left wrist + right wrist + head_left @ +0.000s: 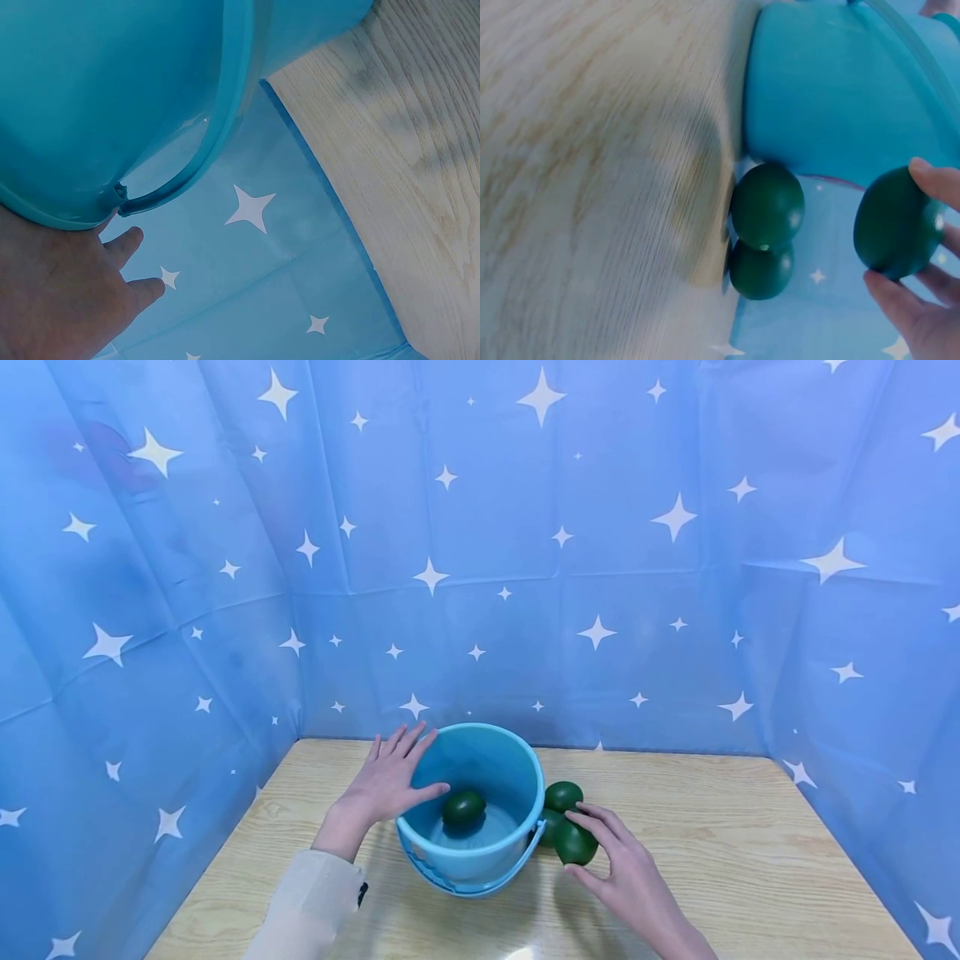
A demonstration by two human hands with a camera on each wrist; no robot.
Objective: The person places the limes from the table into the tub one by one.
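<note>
and here in the head view, your left hand [382, 783] is just left of centre in the lower half, fingers spread and straight, gripping nothing, thumb across the opening of the blue bucket [480, 865]. a pale sleeve [309, 902] runs to the bottom edge. look inside the bucket: one dark green oval [463, 808] lies there! over at lower right, your right hand [633, 885] has the held oval [576, 843] between thumb and fingers, with the far oval [564, 796] and the half-hidden oval [550, 828] right behind it, beside the bucket's right side. the handle [536, 838] hangs around the front, all on the wooden table [720, 843] before a starry blue backdrop [480, 485]. to the left wrist view: your left hand is at lower left, beside the bucket's rim, two fingers poking out straight; contact is hard to judge. and the right wrist view: at right, your fingertips pinch the held oval from above and below, clear of the tabletop, while two ovals sit touching at lower centre, beneath the bucket at upper right.
</note>
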